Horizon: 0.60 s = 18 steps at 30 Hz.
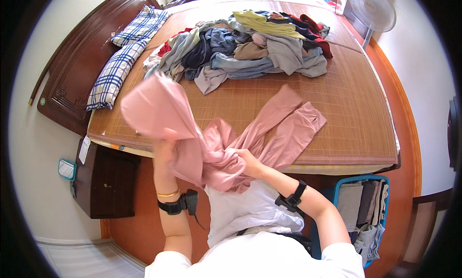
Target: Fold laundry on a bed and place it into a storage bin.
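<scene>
A smooth pink garment (219,157) is bunched in front of my body, partly over the bed's near edge. Two long tube-shaped parts, sleeves or legs, stretch to the right across the mat. My left hand (165,145) is closed on its left part, and a broad flap of the cloth rises above that hand, smeared by motion. Folds hide some of the left fingers. My right hand (246,161) grips the bunched middle of the garment, its fingers partly sunk in the fabric.
A heap of mixed clothes (250,47) lies farther back on the bed's woven mat (351,105). Checked pillows (115,76) rest by the dark headboard (82,61). A blue-rimmed basket (337,191) of folded clothes stands at right, a dark nightstand (113,182) at left, a fan (373,11) far right.
</scene>
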Each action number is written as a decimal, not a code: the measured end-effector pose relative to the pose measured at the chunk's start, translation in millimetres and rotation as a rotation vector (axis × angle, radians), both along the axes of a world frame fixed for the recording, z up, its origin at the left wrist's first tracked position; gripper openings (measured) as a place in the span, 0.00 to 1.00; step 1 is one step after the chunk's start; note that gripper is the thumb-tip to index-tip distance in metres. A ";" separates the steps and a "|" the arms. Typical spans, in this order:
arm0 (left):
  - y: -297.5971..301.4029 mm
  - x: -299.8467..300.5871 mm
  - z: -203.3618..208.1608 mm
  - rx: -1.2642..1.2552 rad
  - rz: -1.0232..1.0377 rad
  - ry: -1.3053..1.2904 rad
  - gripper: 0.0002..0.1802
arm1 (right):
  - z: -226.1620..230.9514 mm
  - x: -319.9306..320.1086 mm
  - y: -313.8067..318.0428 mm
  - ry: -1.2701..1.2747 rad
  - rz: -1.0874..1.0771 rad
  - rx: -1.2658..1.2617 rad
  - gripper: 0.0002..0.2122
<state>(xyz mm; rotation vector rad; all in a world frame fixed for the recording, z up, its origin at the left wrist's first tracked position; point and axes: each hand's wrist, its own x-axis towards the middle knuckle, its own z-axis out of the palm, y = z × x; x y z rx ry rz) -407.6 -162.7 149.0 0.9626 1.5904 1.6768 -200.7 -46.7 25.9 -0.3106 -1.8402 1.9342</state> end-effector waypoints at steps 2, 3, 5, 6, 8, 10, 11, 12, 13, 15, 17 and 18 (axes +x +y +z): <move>6.0 8.5 -42.1 -0.122 -0.292 0.319 0.58 | 12.8 5.2 -5.1 0.107 0.009 -0.187 0.11; 4.5 19.6 -59.3 -0.062 -0.406 0.160 0.62 | 20.7 12.3 -2.5 0.095 -0.058 -0.093 0.11; -4.8 52.3 -81.5 -0.004 -0.613 -0.039 0.64 | -1.2 27.6 0.1 0.066 -0.070 -0.670 0.14; -13.5 68.1 -91.8 -0.006 -0.698 -0.082 0.61 | 8.7 28.2 -2.3 0.061 -0.081 -0.668 0.14; -42.9 73.5 -165.0 -0.090 -0.541 0.156 0.56 | 49.6 10.6 -23.9 -0.086 -0.299 -1.023 0.17; -33.1 92.4 -183.4 -0.159 -0.420 0.367 0.51 | 42.8 13.3 -26.6 -0.049 -0.346 -0.917 0.20; -24.1 103.1 -174.3 -0.098 -0.298 0.186 0.43 | 46.0 17.9 -20.0 -0.050 -0.201 -0.617 0.23; -13.0 110.0 -158.5 -0.039 -0.180 0.005 0.35 | 49.0 24.0 -12.4 -0.052 -0.059 -0.318 0.27; -0.7 102.4 -134.5 -0.039 -0.182 -0.001 0.35 | 53.4 29.8 -4.4 -0.166 -0.060 -0.229 0.33; 42.2 43.5 -83.2 0.032 -0.399 -0.445 0.26 | 46.8 40.2 5.3 -0.093 -0.197 -0.155 0.33; 61.5 -109.9 -51.6 0.097 -0.154 -0.109 0.21 | 48.9 49.3 9.9 -0.121 -0.297 -0.255 0.30; 74.9 -135.4 2.0 0.189 0.150 -0.018 0.20 | 41.0 63.4 16.8 -0.125 -0.321 -0.255 0.30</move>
